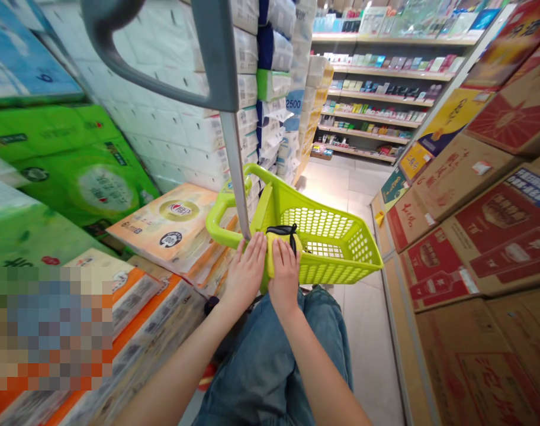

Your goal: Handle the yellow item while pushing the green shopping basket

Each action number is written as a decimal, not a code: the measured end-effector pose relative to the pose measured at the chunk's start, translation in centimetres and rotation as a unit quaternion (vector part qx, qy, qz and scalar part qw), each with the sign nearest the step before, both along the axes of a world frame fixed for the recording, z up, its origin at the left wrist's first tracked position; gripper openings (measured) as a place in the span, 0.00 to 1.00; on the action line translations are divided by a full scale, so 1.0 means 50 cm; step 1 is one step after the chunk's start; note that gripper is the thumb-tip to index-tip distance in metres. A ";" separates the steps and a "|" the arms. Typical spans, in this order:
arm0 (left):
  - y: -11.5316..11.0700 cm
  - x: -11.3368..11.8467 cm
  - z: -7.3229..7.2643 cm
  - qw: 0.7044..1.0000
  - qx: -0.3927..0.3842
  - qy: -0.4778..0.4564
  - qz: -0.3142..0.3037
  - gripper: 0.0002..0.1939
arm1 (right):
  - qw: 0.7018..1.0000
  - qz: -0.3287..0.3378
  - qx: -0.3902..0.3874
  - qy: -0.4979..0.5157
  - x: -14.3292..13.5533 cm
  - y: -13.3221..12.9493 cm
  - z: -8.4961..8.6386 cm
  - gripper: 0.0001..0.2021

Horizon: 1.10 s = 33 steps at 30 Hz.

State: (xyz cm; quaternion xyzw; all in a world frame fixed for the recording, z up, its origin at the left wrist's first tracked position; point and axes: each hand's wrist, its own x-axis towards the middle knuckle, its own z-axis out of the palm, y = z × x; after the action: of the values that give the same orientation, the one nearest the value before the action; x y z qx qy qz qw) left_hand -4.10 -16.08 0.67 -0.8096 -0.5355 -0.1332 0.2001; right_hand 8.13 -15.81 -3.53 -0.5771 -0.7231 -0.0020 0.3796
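Observation:
A small yellow bundle with a black cord [282,231] sits at the near end of a lime-green shopping basket [327,204]. My right hand [284,269] lies over the bundle's near side, fingers bent down onto it and close together. Beside it, my left hand [247,269] rests at the basket's handle end with its fingers stretched out, the tips close to the bundle's left side. The undersides of both hands are hidden. A grey metal pole [234,160] comes down just beyond my left fingertips, under a dark grey handle [217,53].
Stacked tissue packs [176,219] crowd the left side, with white packs [181,130] behind. Printed cartons [456,254] line the right. A tiled aisle [332,171] leads to shelves of small boxes [385,86]. My jeans-clad legs [270,367] are below the basket.

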 end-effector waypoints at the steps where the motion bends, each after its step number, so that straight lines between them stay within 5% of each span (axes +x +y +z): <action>1: 0.001 -0.002 -0.001 1.000 0.000 0.000 -0.001 0.29 | 1.000 0.008 0.003 -0.008 0.003 0.001 0.000 0.41; 12: 0.008 -0.009 -0.006 1.000 -0.008 -0.024 -0.013 0.31 | 0.997 -0.065 0.003 -0.037 0.249 0.012 -0.103 0.41; 28: 0.022 -0.087 0.014 0.999 -0.023 -0.012 -0.029 0.33 | 0.998 -0.061 0.006 0.028 0.165 0.015 -0.101 0.42; 33: 0.021 -0.081 0.011 0.999 -0.017 -0.016 -0.025 0.33 | 0.995 -0.087 -0.020 0.046 0.101 0.018 -0.068 0.41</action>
State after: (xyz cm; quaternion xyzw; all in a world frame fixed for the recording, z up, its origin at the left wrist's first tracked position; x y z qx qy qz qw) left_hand -8.16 -15.02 1.22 -0.8241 -0.5201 -0.1416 0.1741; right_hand 13.19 -14.91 -6.92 -0.6448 -0.6518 0.0054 0.3992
